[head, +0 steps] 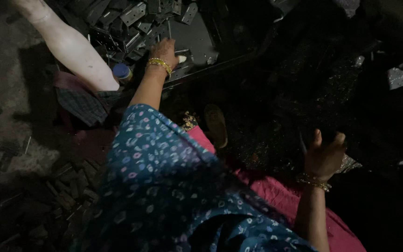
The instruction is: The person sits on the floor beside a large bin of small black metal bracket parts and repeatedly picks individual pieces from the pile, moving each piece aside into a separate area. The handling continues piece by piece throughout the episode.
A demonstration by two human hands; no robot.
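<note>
Reaching up and away from the body, the left hand (164, 49) lies with fingers curled down on a heap of flat grey metal brackets (134, 14) in a dark tray (197, 35); whether it pinches one I cannot tell. The right hand (325, 156) is raised, thumb and fingers half curled around something thin and dark, too dim to name. A blue-capped jar (122, 71) stands just beside the tray's near edge, touching a pale leg (71, 46). More dark metal pieces (66, 186) litter the floor (5, 70) lower left, with open room between.
</note>
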